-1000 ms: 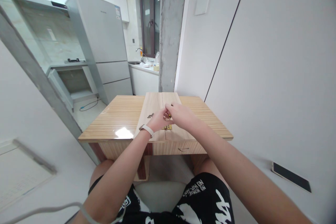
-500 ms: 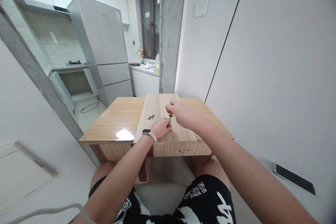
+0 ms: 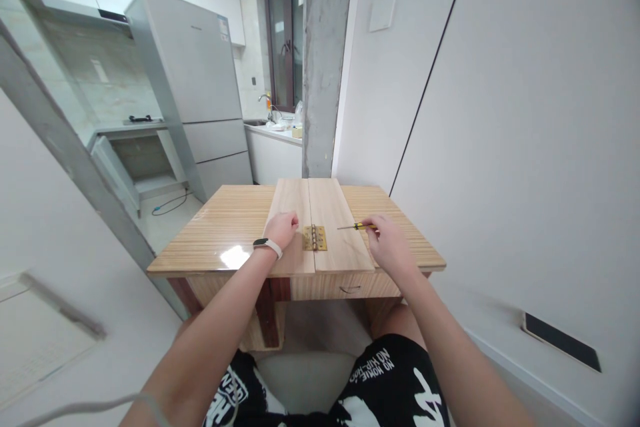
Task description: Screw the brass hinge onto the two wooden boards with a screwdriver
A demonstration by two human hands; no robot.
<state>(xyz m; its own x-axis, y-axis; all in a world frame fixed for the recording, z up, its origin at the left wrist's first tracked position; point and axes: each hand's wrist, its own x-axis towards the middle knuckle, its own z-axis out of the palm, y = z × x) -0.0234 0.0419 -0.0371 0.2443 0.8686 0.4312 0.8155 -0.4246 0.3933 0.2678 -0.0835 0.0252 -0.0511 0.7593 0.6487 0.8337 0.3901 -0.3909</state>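
The brass hinge (image 3: 315, 238) lies flat across the seam where two pale boards (image 3: 320, 223) meet edge to edge, one leaf on each board, near the boards' front end on the desk (image 3: 227, 227). It looks squared up to the joint, and I would judge it placed and perhaps partly fixed, though the screw holes are too small from here to say whether any screws sit in them.

The left hand (image 3: 283, 227), with a watch on the wrist, rests knuckles-up on the left board just beside the hinge, fingers curled under; whether it pinches anything (a screw, say) I cannot tell. The right hand (image 3: 387, 240) is well off to the other side, gripping the yellow-and-black handle of a small screwdriver (image 3: 356, 227), whose shaft points left toward the hinge but stops short of it, its tip apart from the brass.

So the positioning seems done, while the driving, as far as I can see, is not in progress.

Beyond the desk stand a grey pillar (image 3: 325, 60) and a fridge (image 3: 200, 80).
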